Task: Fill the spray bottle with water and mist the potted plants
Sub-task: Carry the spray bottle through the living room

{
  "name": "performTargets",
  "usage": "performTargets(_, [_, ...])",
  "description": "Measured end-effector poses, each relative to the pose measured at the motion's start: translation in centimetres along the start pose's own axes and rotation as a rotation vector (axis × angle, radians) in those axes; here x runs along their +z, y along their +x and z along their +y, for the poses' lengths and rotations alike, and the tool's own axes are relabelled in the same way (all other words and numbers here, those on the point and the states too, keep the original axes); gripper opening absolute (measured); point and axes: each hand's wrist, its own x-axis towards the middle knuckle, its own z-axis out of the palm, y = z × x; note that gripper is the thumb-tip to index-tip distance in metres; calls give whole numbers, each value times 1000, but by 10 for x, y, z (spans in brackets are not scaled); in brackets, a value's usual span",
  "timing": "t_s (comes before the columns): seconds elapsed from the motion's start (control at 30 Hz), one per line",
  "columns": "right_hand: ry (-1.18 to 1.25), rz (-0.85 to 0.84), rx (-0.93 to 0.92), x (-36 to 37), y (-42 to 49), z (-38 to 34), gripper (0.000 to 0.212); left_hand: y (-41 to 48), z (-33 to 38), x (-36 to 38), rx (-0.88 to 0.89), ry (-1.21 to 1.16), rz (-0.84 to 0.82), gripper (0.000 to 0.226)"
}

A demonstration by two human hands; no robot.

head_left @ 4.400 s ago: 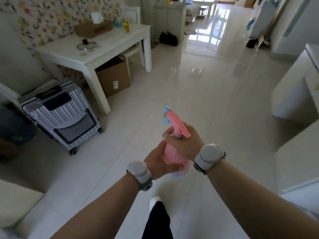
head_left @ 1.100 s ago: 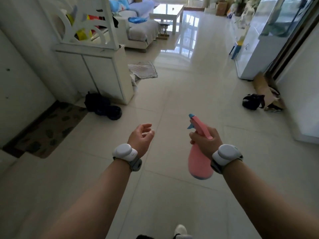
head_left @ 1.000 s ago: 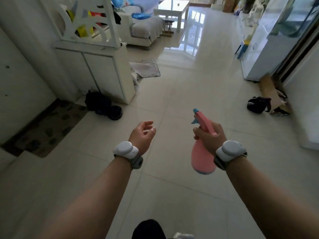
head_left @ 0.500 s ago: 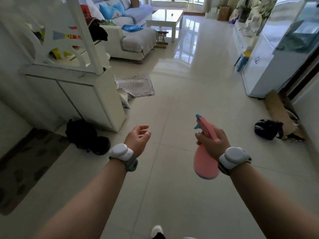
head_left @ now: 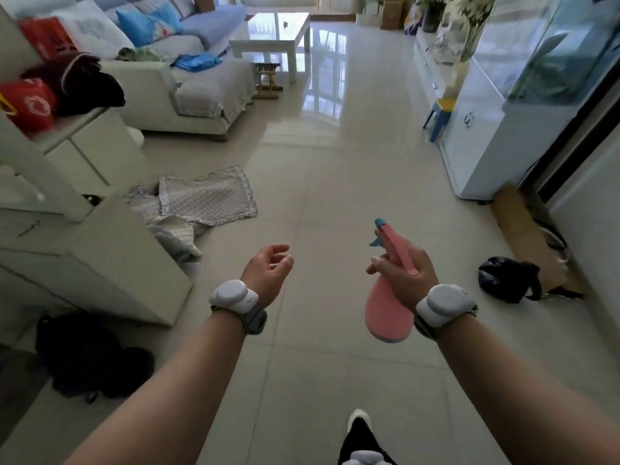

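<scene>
**A:** Pink spray bottle [head_left: 389, 313] in right hand [head_left: 401, 278], fingers wrapped round the neck, nozzle fwd, held over the floor [head_left: 335, 196]. Left hand [head_left: 268, 271] holds nothing, fingers loosely curled.

**B:** Step?

**A:** Looks like transit to the plants, prob. already filled. Tgt potted plants [head_left: 432, 10] are at the far end, right side, near the fish tank [head_left: 563, 58], well apart from the bottle.

**B:** Next?

**A:** Close the gap, aim nozzle at leaves, finger on trigger.

**B:** Unknowns?

**A:** Bottle body is opaque, so water lvl can't be read. Can't tell if a finger is on the trigger. Plants are cut off at the top edge and pots are blurred. Count unclear.
</scene>
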Motion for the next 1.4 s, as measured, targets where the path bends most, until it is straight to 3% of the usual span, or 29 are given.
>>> performTargets(0.23, [-47, 19, -25, -31, 180, 14, 32, 151, 45, 49, 15, -4, 17, 29])
performTargets(0.5, [-30, 14, 3, -10, 373, 47, 28, 353, 50, 65, -4, -1, 54, 31])
performTargets(0.97, [20, 194, 93, -29, 699, 85, 27, 711, 137, 148, 96, 87, -129, 32])
performTargets(1.17, [-9, 168, 72, -56, 837, 121, 24, 845, 159, 203, 108, 198, -118, 35])
performTargets(1.3, [-38, 130, 78, -83, 942, 129, 40, 935, 190, 240, 103, 435, -70, 41])
performTargets(1.4, [-80, 91, 67, -97, 1019, 136, 32, 992, 207, 258, 118, 526, -40, 44])
